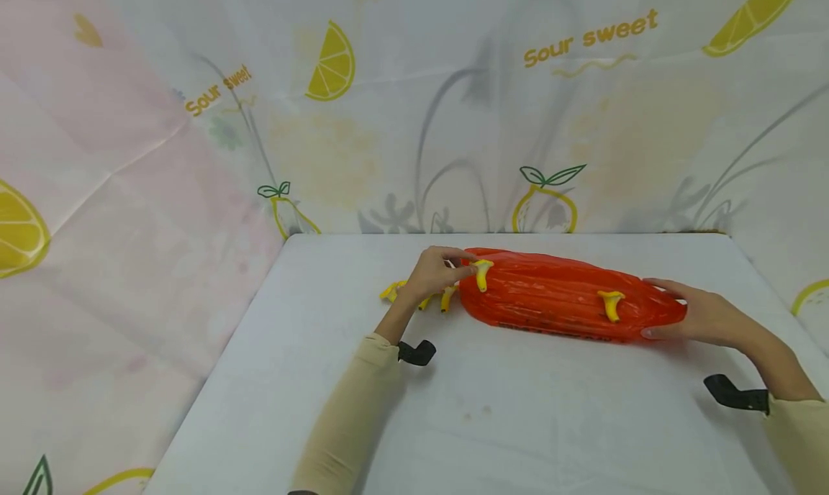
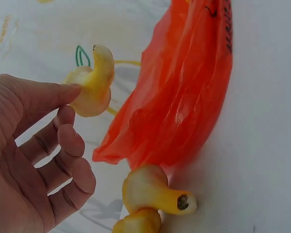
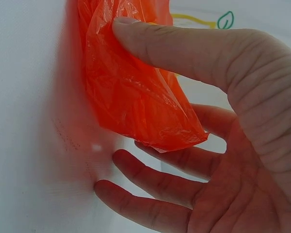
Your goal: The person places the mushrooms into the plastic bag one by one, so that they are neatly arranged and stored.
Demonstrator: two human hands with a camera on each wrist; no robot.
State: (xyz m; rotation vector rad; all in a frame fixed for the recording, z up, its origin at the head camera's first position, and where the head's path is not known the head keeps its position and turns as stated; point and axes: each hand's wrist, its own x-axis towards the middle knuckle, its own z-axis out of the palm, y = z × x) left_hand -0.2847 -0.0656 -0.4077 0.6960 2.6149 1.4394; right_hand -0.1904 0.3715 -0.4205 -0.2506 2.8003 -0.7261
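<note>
Thumb and fingertips of my left hand (image 1: pixel 429 270) pinch a yellow chanterelle-shaped mushroom (image 1: pixel 482 276) at its pale cap; its stem points down in the head view. Behind it the left end of a long red plastic bag (image 1: pixel 544 293) lies on the table. My right hand (image 1: pixel 709 316) holds the bag's right end, thumb on its near side and fingers behind, as the right wrist view shows. A second yellow mushroom (image 1: pixel 611 306) rests on the bag near that hand. Several more mushrooms (image 2: pixel 150 187) lie left of the bag, partly hidden by my left hand and wrist.
The white table (image 1: pixel 518 416) reaches back to a hanging cloth (image 1: pixel 401 128) printed with lemons and lettering. Black wrist straps with mounts (image 1: pixel 417 352) stick out from both wrists. Dark print runs along the bag's near edge.
</note>
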